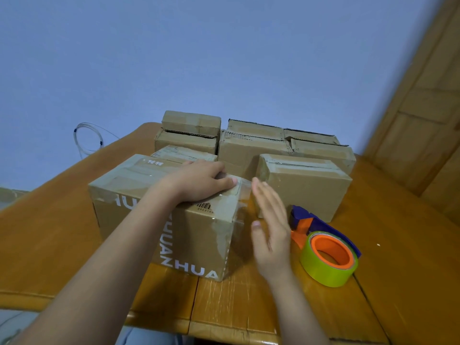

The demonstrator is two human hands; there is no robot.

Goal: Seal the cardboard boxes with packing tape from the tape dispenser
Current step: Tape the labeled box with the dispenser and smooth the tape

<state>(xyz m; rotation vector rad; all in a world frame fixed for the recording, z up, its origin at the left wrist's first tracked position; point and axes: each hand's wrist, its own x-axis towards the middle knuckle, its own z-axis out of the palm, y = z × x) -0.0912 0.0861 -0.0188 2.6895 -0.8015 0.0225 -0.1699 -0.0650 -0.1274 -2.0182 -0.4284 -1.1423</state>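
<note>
Fingers: left hand (199,181) is lying flat, fingers (225,181) straight and pressing clear tape on top of the brown printed cardboard box (159,210); right hand (270,221) is hovering beside its end face, fingers straight and together.
Box: sitting on the wooden surface (398,245), other boxes (303,183) behind.
Dispenser: blue-and-orange tape dispenser (328,247) is resting just right.
Advice: probably smoothing the overhanging tape downward, firmly, avoiding wrinkles.

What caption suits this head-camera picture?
Left hand steadies the printed box; right hand smooths tape beside the tape dispenser.
</note>
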